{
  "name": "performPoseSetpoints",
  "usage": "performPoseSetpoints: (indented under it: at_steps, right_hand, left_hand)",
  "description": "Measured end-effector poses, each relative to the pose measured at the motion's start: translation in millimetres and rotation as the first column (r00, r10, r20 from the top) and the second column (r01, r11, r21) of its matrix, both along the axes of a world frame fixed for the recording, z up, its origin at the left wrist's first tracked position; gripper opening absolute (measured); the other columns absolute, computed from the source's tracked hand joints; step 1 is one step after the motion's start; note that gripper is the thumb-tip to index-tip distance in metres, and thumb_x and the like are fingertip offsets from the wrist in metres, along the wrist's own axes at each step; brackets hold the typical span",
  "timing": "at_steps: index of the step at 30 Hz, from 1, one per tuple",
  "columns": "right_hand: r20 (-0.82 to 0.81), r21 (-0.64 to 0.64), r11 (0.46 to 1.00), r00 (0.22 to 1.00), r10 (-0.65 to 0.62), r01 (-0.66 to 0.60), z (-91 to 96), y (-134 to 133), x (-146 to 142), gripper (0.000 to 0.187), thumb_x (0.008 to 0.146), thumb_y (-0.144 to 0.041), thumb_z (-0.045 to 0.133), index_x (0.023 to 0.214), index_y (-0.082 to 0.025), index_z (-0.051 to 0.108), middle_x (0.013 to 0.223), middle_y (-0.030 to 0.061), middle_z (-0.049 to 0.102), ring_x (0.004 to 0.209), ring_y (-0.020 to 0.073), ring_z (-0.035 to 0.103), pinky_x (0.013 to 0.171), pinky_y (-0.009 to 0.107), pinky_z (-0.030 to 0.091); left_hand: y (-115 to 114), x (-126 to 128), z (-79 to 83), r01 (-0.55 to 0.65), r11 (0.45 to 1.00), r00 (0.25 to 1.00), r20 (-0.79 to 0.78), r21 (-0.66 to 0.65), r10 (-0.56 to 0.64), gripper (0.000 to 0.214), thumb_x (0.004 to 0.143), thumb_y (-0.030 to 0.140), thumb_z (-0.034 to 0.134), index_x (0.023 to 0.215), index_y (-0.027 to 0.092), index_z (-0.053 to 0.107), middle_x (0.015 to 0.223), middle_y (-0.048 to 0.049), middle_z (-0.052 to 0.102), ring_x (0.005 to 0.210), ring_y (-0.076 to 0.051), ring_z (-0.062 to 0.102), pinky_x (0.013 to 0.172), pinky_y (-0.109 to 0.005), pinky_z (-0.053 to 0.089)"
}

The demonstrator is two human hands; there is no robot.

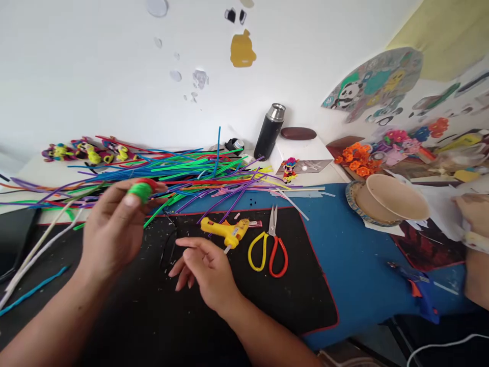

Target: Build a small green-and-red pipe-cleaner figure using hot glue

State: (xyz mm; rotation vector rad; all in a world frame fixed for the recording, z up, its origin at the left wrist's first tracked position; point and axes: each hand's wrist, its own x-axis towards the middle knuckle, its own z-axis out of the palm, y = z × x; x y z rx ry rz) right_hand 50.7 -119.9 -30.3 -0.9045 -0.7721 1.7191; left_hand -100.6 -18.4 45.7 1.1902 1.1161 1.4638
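Note:
My left hand (pixel 114 229) is raised above the black mat (pixel 267 300), fingers pinched around a small green and red coiled pipe-cleaner piece (pixel 141 190). My right hand (pixel 204 270) hovers low over the mat with its fingers loosely spread and nothing in them. Just beyond its fingertips lies a yellow glue gun (pixel 226 230). Yellow and red scissors (pixel 269 247) lie to the right of the gun. A big heap of coloured pipe cleaners (pixel 183 173) spreads across the table behind both hands.
A black flask (pixel 269 131) and a small pipe-cleaner figure (pixel 289 169) stand at the back. Paper bowls (pixel 385 199) sit on the right, with orange flowers (pixel 353 157) behind. Another person's arm (pixel 476 239) shows at the right edge. Finished figures (pixel 87 151) lie back left.

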Motion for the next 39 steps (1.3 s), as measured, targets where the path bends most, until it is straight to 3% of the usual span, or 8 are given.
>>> performPoseSetpoints:
  at_steps: [3, 7, 13, 20, 24, 29, 33, 39]
  right_hand:
    - [-0.076, -0.049, 0.995, 0.994, 0.08, -0.084, -2.1, -0.3, -4.0, 0.076, 0.095, -0.078, 0.074, 0.142, -0.018, 0.068, 0.086, 0.002, 0.078, 0.054, 0.0125, 0.067, 0.053, 0.024, 0.041]
    - [-0.152, -0.167, 0.986, 0.988, -0.009, -0.016, -9.0, 2.7, -6.8, 0.079, 0.093, -0.086, 0.069, 0.131, -0.017, 0.068, 0.081, 0.0013, 0.076, 0.05, 0.0126, 0.064, 0.048, 0.023, 0.039]
    - [-0.171, -0.2, 0.98, 0.985, -0.021, -0.013, -18.6, 3.2, -10.1, 0.065, 0.101, -0.084, 0.059, 0.108, -0.02, 0.063, 0.077, 0.0013, 0.074, 0.046, 0.0125, 0.061, 0.044, 0.023, 0.037]
    - [-0.16, -0.143, 0.971, 0.973, 0.166, -0.19, -10.7, -5.9, -10.0, 0.068, 0.093, -0.079, 0.077, 0.122, -0.018, 0.071, 0.078, -0.002, 0.073, 0.05, 0.0108, 0.063, 0.049, 0.022, 0.038]
    - [-0.143, -0.152, 0.962, 0.968, 0.208, -0.229, -10.7, -14.3, -13.8, 0.068, 0.091, -0.076, 0.081, 0.124, -0.017, 0.073, 0.08, -0.0021, 0.073, 0.052, 0.0095, 0.064, 0.05, 0.022, 0.038]
    - [-0.128, -0.146, 0.955, 0.962, 0.241, -0.259, -9.9, -20.8, -14.5, 0.067, 0.09, -0.076, 0.083, 0.123, -0.018, 0.074, 0.081, -0.0027, 0.074, 0.053, 0.009, 0.064, 0.051, 0.022, 0.038]
    - [-0.13, -0.132, 0.954, 0.959, 0.251, -0.268, -10.1, -24.7, -12.3, 0.072, 0.086, -0.08, 0.084, 0.122, -0.019, 0.074, 0.081, -0.003, 0.074, 0.053, 0.0089, 0.064, 0.051, 0.023, 0.038]
    - [-0.113, -0.149, 0.972, 0.979, 0.168, -0.184, -11.5, -28.1, -5.3, 0.075, 0.085, -0.083, 0.083, 0.123, -0.019, 0.074, 0.078, -0.0034, 0.073, 0.052, 0.0097, 0.064, 0.05, 0.023, 0.039]
  left_hand:
    - [3.4, 4.2, -10.7, 0.234, 0.945, 0.908, -0.297, -0.227, -0.296, 0.058, 0.079, 0.074, 0.094, 0.109, 0.026, 0.079, 0.108, -0.0088, 0.082, 0.102, -0.03, 0.078, 0.089, -0.041, 0.066]
    - [8.7, 19.8, -22.9, 0.442, 0.843, 0.685, -0.492, -0.307, -0.538, 0.055, 0.09, 0.074, 0.081, 0.115, 0.025, 0.078, 0.107, -0.0087, 0.082, 0.097, -0.03, 0.078, 0.082, -0.038, 0.064]
    - [26.7, 43.1, -32.9, 0.617, 0.674, 0.361, -0.615, -0.406, -0.701, 0.047, 0.099, 0.07, 0.069, 0.116, 0.026, 0.074, 0.097, -0.0034, 0.081, 0.087, -0.026, 0.077, 0.075, -0.033, 0.058]
    - [32.0, 46.1, -44.4, 0.636, 0.658, 0.253, -0.697, -0.404, -0.671, 0.045, 0.097, 0.066, 0.068, 0.117, 0.026, 0.067, 0.087, -0.0002, 0.076, 0.075, -0.024, 0.072, 0.069, -0.032, 0.05]
    - [31.2, 49.9, -54.5, 0.633, 0.67, 0.259, -0.71, -0.388, -0.655, 0.05, 0.096, 0.069, 0.069, 0.117, 0.025, 0.063, 0.084, 0.0011, 0.071, 0.072, -0.022, 0.066, 0.066, -0.031, 0.046]
    - [35.2, 55.7, -52.8, 0.648, 0.632, 0.354, -0.567, -0.425, -0.744, 0.054, 0.093, 0.072, 0.071, 0.114, 0.024, 0.061, 0.073, 0.0052, 0.062, 0.066, -0.019, 0.057, 0.062, -0.029, 0.041]
    - [38.9, 58.5, -44.1, 0.625, 0.619, 0.496, -0.37, -0.476, -0.785, 0.067, 0.083, 0.078, 0.082, 0.114, 0.023, 0.062, 0.069, 0.0065, 0.061, 0.059, -0.015, 0.05, 0.054, -0.026, 0.034]
    - [35.3, 51.4, -26.4, 0.54, 0.73, 0.744, -0.168, -0.418, -0.646, 0.073, 0.076, 0.077, 0.094, 0.111, 0.021, 0.064, 0.072, 0.005, 0.063, 0.055, -0.011, 0.049, 0.05, -0.022, 0.037]
